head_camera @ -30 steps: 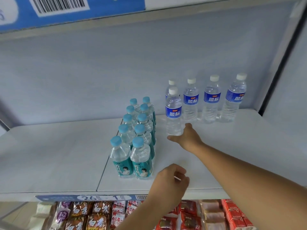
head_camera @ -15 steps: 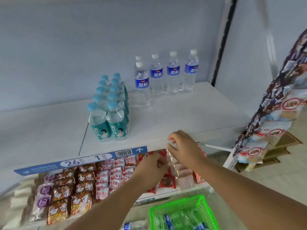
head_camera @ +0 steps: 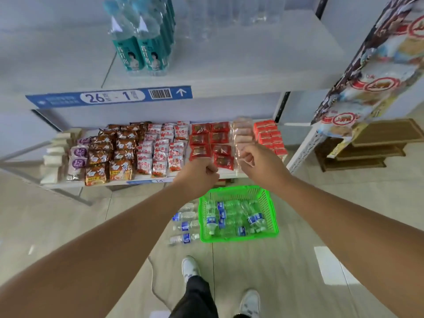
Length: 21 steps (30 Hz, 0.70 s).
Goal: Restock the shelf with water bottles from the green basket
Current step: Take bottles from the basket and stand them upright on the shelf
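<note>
The green basket (head_camera: 238, 236) stands on the floor below the shelves, holding several clear water bottles with blue labels (head_camera: 255, 219). Three more such bottles (head_camera: 185, 226) lie on the floor to its left. My left hand (head_camera: 198, 177) hangs above the basket's far rim with fingers curled, holding nothing. My right hand (head_camera: 259, 164) is a little to the right, fingers loosely curled, also holding nothing. On the white upper shelf (head_camera: 252, 65) the bases of the placed clear bottles (head_camera: 231, 17) show at the top edge, blurred.
Teal-labelled bottles (head_camera: 142, 42) stand in rows at the upper shelf's front. The lower shelf (head_camera: 146, 180) carries snack packets. A hanging snack strip (head_camera: 371, 72) and a wooden stand (head_camera: 367, 145) are at right. My shoes (head_camera: 190, 267) are on the tiled floor.
My view has swung down from the upper shelf to the floor basket. Both hands have dropped from the shelf front to just above the basket; my right hand let go of the standing bottle.
</note>
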Tool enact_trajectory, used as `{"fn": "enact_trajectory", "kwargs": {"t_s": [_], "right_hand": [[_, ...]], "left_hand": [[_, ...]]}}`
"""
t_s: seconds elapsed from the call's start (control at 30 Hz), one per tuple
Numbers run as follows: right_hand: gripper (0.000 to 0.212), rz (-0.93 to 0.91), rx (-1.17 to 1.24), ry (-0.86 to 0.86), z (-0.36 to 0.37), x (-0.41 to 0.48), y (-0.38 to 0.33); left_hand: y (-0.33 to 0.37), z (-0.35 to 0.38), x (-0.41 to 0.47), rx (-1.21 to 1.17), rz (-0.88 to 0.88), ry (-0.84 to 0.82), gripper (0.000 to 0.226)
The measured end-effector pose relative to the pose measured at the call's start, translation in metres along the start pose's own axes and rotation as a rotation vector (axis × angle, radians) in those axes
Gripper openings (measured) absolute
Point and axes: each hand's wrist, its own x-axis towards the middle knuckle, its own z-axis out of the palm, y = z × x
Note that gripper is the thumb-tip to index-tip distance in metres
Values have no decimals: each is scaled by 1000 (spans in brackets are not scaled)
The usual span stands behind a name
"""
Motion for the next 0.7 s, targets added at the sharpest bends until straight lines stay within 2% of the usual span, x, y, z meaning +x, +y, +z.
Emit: {"fn": "enact_trajectory", "kwargs": {"t_s": [0.2, 0.37, 0.53, 0.7], "right_hand": [[21, 106, -22, -101, 25, -43, 17], [20, 224, -9, -169, 81, -56, 42], [20, 297, 40, -186, 176, -55, 85], [18, 359, 86, -148, 303, -43, 147]], "left_hand": [[-27, 39, -13, -5, -77, -87, 13], [-73, 69, 4, 43, -126, -136, 17], [-144, 126, 44, 6, -207, -187, 12], [-227, 226, 105, -59, -260, -227, 6]]}}
